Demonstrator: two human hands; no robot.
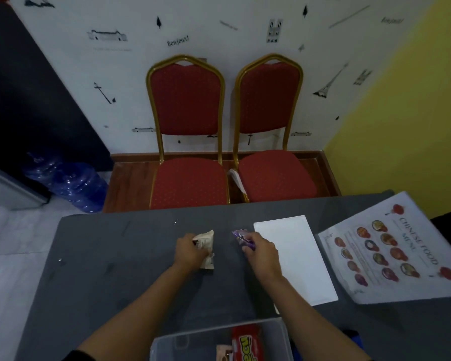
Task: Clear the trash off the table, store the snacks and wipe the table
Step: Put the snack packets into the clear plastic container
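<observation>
On the dark grey table point(115, 256), my left hand point(190, 252) grips a crumpled beige snack wrapper point(206, 241). A short way to the right, my right hand point(261, 252) pinches a crumpled purple wrapper point(241, 237). At the near edge stands a clear plastic box point(182, 342), and inside it lie a red snack pack point(246, 343) and a pale brown packet point(224, 354). A white lid point(300, 256) lies flat just right of my right hand.
A laminated Chinese food menu point(391, 254) lies at the table's right side. Two red chairs with gold frames point(188, 142) point(271, 136) stand against the wall behind the table. Blue water jugs point(71, 183) lie on the floor at the left.
</observation>
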